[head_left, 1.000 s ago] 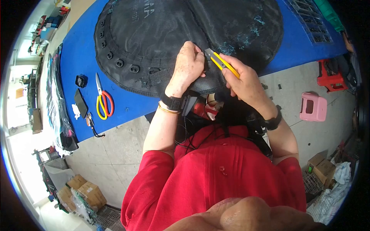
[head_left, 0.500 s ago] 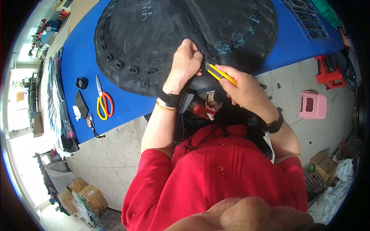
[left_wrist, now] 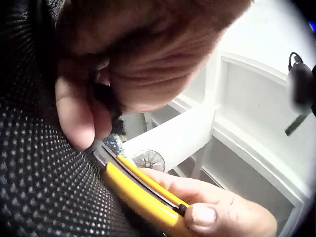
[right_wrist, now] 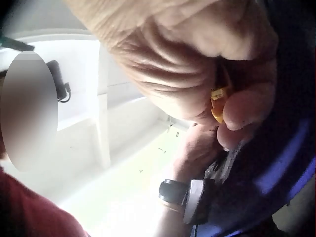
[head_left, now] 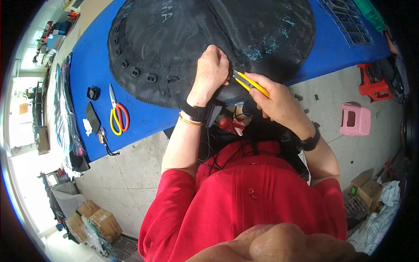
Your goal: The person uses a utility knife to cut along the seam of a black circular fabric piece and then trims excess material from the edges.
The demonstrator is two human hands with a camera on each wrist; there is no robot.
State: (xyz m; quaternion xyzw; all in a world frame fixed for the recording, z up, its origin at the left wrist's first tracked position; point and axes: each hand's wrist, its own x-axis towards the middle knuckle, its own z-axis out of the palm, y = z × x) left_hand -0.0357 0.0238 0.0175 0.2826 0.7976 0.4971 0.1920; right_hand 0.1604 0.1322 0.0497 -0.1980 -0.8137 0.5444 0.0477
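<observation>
Head view shows us the left hand [head_left: 211,72], bent over the black mesh piece [head_left: 174,39] on the blue table [head_left: 83,87], its curled fingers pinching the near edge. We see the right hand [head_left: 281,104] with fingers clamped around the yellow cutter [head_left: 254,84], the blade [left_wrist: 102,155] slanting toward the left hand.

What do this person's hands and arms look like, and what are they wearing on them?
No gloves on the left hand or right hand. By the left are a black strap, a dark boxy device and a thin gold-coloured bangle; by the right, a black band. The sleeves are short and red.
</observation>
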